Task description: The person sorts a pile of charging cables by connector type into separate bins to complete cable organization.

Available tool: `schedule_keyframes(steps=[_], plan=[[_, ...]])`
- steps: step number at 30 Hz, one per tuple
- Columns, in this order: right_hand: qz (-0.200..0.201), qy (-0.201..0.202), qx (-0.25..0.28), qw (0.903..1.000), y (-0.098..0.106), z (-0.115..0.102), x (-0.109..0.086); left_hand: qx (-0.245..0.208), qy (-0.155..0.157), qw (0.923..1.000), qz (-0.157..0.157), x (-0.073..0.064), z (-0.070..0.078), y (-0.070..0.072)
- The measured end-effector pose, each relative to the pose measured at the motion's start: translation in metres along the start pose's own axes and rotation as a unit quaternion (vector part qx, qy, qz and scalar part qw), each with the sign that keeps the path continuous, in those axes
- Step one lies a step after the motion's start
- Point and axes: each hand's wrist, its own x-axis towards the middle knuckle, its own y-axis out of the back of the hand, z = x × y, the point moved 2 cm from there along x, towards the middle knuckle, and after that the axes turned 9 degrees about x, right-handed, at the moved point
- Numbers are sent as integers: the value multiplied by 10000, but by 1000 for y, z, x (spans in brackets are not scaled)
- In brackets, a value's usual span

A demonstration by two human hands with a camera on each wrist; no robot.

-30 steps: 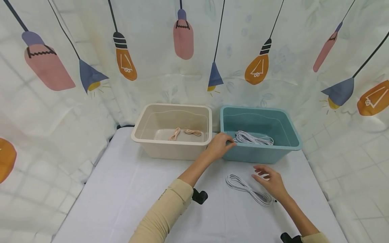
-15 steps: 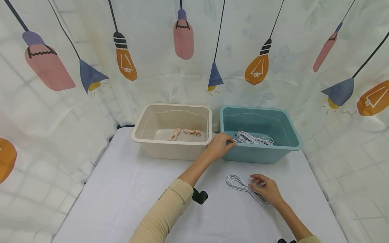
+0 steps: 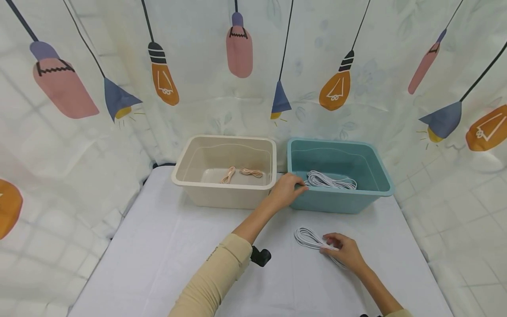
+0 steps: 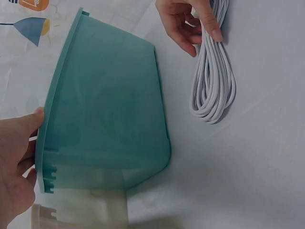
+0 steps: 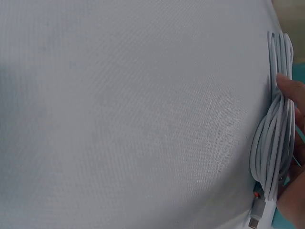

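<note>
A white cable [image 3: 309, 237], coiled into a long bundle, lies on the white-covered table in front of the teal bin [image 3: 332, 202]. My right hand [image 3: 345, 253] is at its middle, with the thumb on one side and the fingers on the other. The right wrist view shows that thumb pressed to the coiled loops, and a metal-tipped plug [image 5: 255, 215] at the bundle's end. My left hand [image 3: 286, 188] grips the teal bin's rim near the front left corner; in the left wrist view its thumb [image 4: 38, 114] rests over the edge. Inside the teal bin lies more coiled white cable [image 3: 326, 180].
Left of the teal bin stands a cream bin [image 3: 225, 196] with two small beige cord bundles [image 3: 228, 175] in it. A curtain [image 3: 253, 105] printed with lamps hangs behind both bins. A black wrist mount [image 3: 260, 256] sticks out from the left sleeve.
My right hand has come down toward the person and slightly left onto the white cable, and its thumb and fingers have closed around it. The left hand keeps its place on the bin rim.
</note>
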Motion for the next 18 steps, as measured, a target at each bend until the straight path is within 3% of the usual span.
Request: schedule_keyframes(steps=[10,18], plan=[[-103,-302,-169,9993,-3,0,0,2,-4,10000,1,0,0,0],[-67,-274,-91,9996,0,-4,1,-22,17,10000,-19,0,0,1]])
